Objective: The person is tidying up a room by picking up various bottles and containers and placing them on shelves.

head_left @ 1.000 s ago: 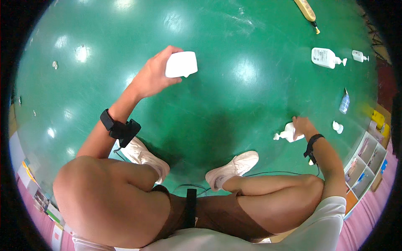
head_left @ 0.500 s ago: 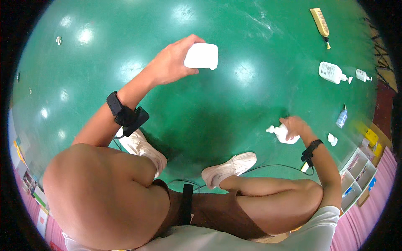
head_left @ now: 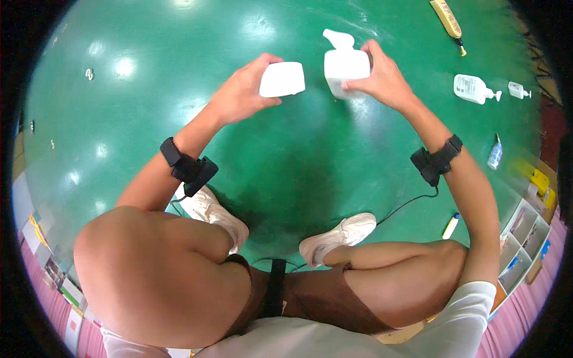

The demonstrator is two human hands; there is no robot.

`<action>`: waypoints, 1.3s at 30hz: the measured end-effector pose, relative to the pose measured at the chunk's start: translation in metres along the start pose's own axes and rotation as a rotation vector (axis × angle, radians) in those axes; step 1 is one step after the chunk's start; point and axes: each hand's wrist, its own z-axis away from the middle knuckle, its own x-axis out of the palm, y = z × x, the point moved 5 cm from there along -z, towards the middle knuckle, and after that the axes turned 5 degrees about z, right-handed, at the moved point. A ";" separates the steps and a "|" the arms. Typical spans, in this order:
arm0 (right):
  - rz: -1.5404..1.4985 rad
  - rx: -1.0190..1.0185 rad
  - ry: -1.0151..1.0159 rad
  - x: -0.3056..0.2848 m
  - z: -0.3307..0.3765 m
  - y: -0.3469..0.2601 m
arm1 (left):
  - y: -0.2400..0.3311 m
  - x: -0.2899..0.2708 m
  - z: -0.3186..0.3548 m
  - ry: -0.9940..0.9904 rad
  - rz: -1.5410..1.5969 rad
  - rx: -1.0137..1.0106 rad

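Note:
My left hand (head_left: 250,88) is closed round the side of a white, smooth, box-shaped container (head_left: 282,80), held up above the green floor. One flat face of it shows; whether it has a pump or cap is hidden. To its right, my right hand (head_left: 382,77) grips a white pump bottle (head_left: 347,67) by its right side, thumb in front. The bottle's white pump head (head_left: 339,39) points up and to the left. A narrow gap separates the two white containers.
On the floor at right lie a yellow tube (head_left: 447,19), a larger white pump bottle (head_left: 471,89), a small pump bottle (head_left: 516,90) and a blue bottle (head_left: 495,154). A slim dark-capped bottle (head_left: 451,226) lies near my right knee. A divided white organizer (head_left: 518,238) stands lower right.
My right hand has lifted the white pump bottle from the lower right and brought it up and left, beside the container in my left hand. My left hand has barely moved.

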 end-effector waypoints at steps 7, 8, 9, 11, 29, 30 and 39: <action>0.003 -0.080 -0.014 0.023 -0.040 -0.030 | -0.005 0.003 0.000 -0.027 0.073 -0.049; 0.001 -0.081 -0.015 0.026 -0.041 -0.031 | -0.006 0.002 0.002 -0.021 0.065 -0.030; -0.041 -0.125 0.012 0.026 -0.041 -0.032 | -0.004 0.001 0.000 -0.017 0.060 -0.005; -0.080 -0.163 0.041 0.022 -0.045 -0.030 | -0.002 0.003 -0.003 -0.027 0.058 -0.016; -0.312 -0.207 -0.207 0.062 -0.050 -0.049 | 0.024 0.012 -0.019 0.238 -0.218 0.225; -0.297 -0.211 -0.219 0.065 -0.049 -0.056 | 0.024 0.006 -0.016 0.236 -0.219 0.237; -0.307 -0.161 -0.307 0.057 -0.043 -0.052 | 0.032 0.003 -0.025 0.107 -0.266 0.159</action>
